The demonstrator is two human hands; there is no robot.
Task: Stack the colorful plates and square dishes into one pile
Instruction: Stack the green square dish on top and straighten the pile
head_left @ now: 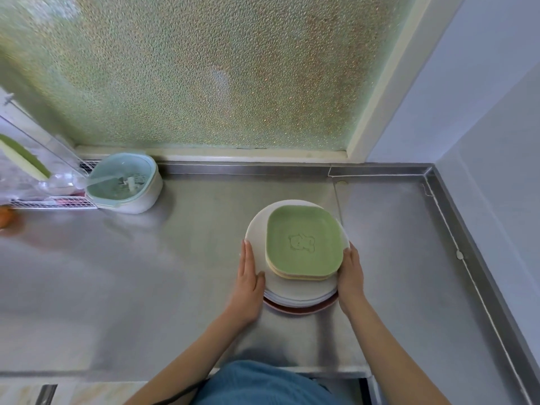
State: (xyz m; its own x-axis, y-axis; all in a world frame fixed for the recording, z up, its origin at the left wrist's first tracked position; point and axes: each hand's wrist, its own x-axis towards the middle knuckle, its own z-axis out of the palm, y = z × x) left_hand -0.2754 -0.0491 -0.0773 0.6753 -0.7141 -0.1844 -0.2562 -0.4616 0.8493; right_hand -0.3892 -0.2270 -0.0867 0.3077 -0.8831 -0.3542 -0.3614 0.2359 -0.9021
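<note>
One pile of dishes stands on the steel counter. A green square dish with a bear embossed in it lies on top, over a yellow square dish. Under them are round pale plates and, at the bottom, a pink plate. My left hand lies flat against the pile's left rim, thumb on the white plate. My right hand cups the pile's right edge, fingers touching the green dish and the plates.
A pale blue strainer basket in a white bowl stands at the back left beside a wire rack with clear plastic ware. A frosted window rises behind the counter. A raised steel lip and wall bound the right side.
</note>
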